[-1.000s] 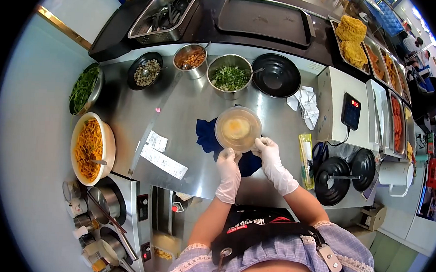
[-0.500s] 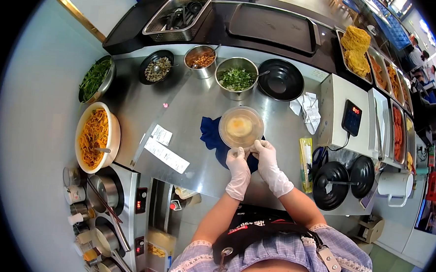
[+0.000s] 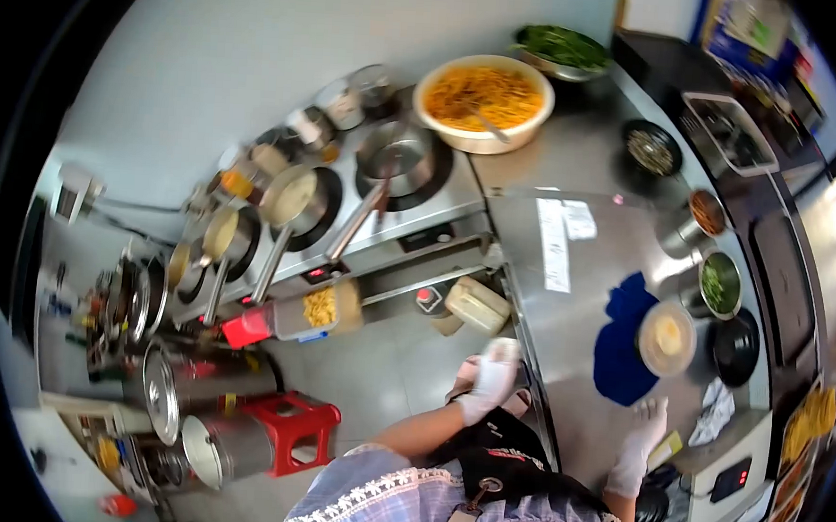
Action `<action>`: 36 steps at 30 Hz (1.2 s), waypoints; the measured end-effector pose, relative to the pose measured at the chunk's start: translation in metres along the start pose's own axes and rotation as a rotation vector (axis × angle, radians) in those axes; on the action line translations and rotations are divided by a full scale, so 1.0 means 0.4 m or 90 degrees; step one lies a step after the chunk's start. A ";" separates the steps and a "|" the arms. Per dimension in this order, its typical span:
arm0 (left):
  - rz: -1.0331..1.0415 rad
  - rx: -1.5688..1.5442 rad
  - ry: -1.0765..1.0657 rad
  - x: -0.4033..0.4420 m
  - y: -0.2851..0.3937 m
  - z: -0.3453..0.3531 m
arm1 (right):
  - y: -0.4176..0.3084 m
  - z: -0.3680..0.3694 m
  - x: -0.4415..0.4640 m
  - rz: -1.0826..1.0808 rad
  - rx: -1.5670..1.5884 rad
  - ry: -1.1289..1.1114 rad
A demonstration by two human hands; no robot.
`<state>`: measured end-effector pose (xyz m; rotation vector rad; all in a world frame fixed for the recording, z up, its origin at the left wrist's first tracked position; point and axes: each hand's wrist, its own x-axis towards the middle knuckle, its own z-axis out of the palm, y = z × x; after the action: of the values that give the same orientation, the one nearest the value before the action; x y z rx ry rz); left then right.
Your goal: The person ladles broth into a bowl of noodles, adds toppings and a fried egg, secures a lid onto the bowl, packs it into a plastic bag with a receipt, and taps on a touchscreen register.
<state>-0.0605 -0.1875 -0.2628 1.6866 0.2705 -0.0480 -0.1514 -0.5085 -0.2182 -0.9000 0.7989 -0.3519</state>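
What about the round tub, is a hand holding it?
No: a gap shows between the tub and the right hand, and the left hand is farther off.

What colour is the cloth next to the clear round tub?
The cloth is blue, shown in the head view.

This steel counter (image 3: pixel 578 359), right of frame, carries paper slips (image 3: pixel 553 244), a blue cloth (image 3: pixel 618 352) lower down, a round tub (image 3: pixel 657 362) against it, and a black bowl (image 3: pixel 735 349) far right.
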 end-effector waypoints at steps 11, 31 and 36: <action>-0.044 0.060 0.599 0.529 -0.306 -0.952 | 0.130 0.397 -0.253 0.266 -0.076 -0.115; -0.037 -0.130 0.856 0.585 -0.530 -1.181 | 0.452 0.614 -0.442 0.445 -0.088 -0.163; -0.134 0.068 0.955 0.494 -0.330 -1.518 | 0.482 0.659 -0.478 0.444 -0.137 -0.085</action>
<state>0.0281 0.4530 -0.3453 1.4837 1.5566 1.0906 -0.0921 -0.1360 -0.1877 -0.7772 0.9821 0.4069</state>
